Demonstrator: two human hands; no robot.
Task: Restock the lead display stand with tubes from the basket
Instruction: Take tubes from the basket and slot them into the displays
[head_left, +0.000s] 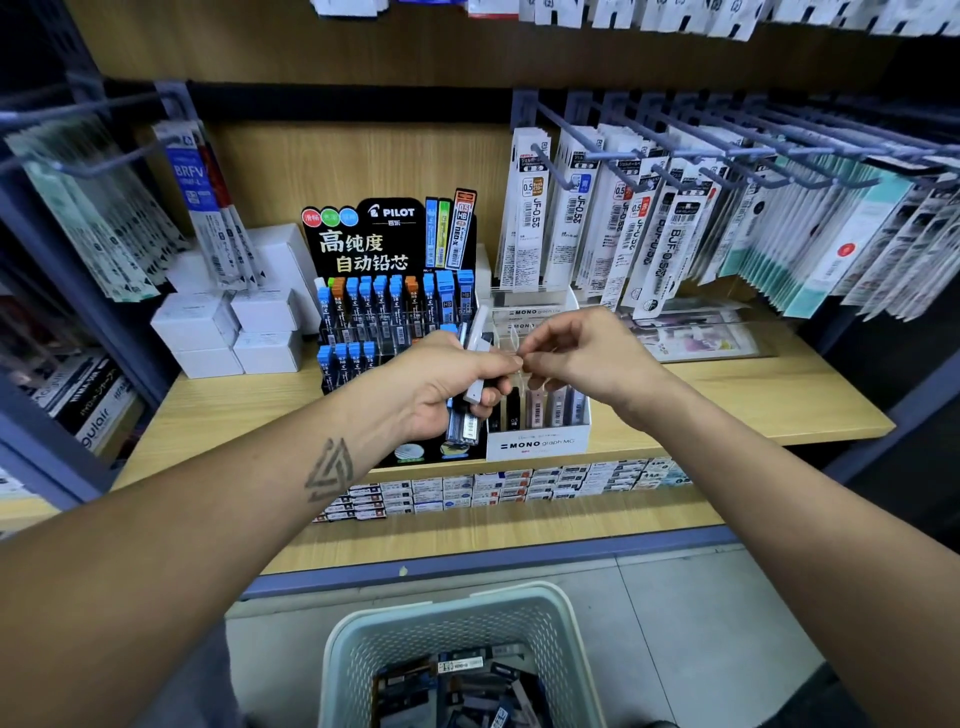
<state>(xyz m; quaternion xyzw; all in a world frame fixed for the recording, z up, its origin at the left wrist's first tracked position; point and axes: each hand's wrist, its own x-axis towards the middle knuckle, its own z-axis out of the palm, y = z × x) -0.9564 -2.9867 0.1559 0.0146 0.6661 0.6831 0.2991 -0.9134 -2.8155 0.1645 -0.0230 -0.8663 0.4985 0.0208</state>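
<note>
A wooden shelf (753, 395) in a stationery shop carries the black lead display stand (387, 249), partly filled with blue-capped tubes (363, 304). On the floor below stands a pale basket (550, 618) with more tubes inside. The left hand (447, 387) grips several tubes; the right hand (576, 353) pinches at their top.

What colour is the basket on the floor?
The basket is pale grey-green, seen in the head view.
</note>
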